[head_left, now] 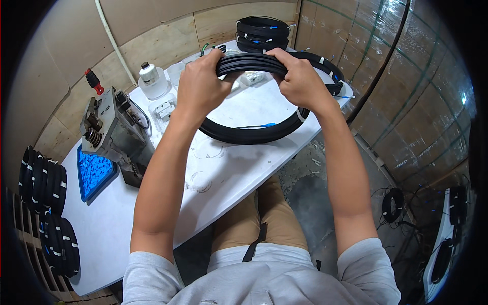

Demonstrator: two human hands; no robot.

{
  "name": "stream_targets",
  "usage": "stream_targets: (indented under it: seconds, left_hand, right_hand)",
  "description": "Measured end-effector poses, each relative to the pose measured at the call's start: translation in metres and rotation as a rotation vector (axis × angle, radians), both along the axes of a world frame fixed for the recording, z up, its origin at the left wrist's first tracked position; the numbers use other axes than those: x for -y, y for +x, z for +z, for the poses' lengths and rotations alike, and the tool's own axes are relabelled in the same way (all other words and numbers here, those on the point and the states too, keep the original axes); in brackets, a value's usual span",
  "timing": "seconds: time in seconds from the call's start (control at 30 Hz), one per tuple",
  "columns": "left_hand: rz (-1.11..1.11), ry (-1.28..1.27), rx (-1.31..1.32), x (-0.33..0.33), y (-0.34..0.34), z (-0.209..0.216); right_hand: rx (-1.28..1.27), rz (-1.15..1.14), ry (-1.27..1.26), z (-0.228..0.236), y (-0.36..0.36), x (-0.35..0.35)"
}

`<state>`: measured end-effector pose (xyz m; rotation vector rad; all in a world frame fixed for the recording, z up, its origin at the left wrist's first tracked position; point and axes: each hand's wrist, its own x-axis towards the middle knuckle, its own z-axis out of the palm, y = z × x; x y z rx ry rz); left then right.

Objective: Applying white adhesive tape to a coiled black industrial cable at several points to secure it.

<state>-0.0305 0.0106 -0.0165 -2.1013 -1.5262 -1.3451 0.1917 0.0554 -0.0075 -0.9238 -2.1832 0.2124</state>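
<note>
Both my hands grip a large coil of black cable (254,134) by its far side. My left hand (206,84) closes round the coil's upper left, and my right hand (300,81) round its upper right. The far side is raised toward me while the near side hangs low over the white table. A white tie (302,115) binds the coil at its right. Inside the ring shows a blue cable connector (268,124). Some fingertips are hidden behind the cable.
Beyond stand stacked black coils (263,33) and another coil (325,68). On the white table (203,178), left, are a metal press (114,122), a blue tray (111,179) of small blue parts and a white bottle (149,73). More coils (43,180) lie far left; wrapped cartons (406,91) stand right.
</note>
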Motion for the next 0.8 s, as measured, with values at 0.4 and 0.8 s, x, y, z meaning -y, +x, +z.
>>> stream_targets:
  seconds: [0.4, 0.8]
  left_hand:
    - [0.089, -0.207, -0.104, -0.013, 0.013, 0.016]
    - [-0.097, -0.097, -0.270, -0.020, 0.015, 0.025]
  right_hand:
    - [-0.088, 0.015, -0.053, -0.006, 0.016, -0.008]
    - [-0.116, 0.075, -0.089, -0.005, 0.017, -0.015]
